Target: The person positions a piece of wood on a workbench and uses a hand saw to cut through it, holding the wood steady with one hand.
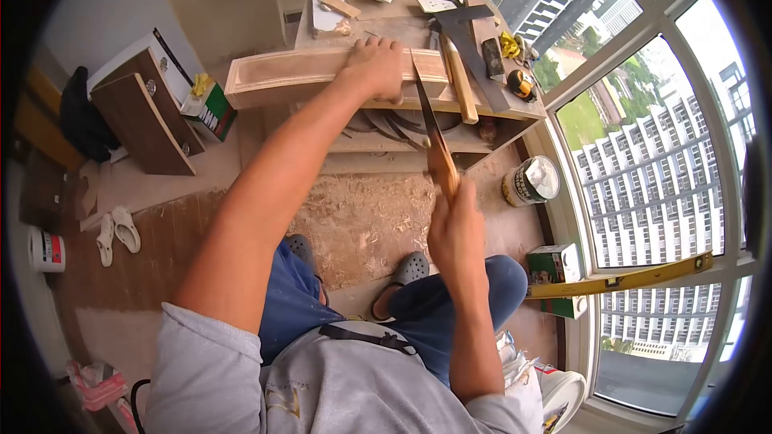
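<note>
Shirt [346,378]; right hand [458,225] grips saw [431,122], left hand [375,68] wood [281,72].

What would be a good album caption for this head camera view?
The right hand draws a saw across a wooden piece, held steady by the left hand.

A single head-worn camera looks forward and steeply down, very wide, with dark rounded corners. The wearer's shirt [346,386] is close, at bottom centre; the floor [362,209] lies farther below, mid-frame. The board [281,72] is about arm's length away, upper centre, and windows [595,116] slant along the right.
</note>
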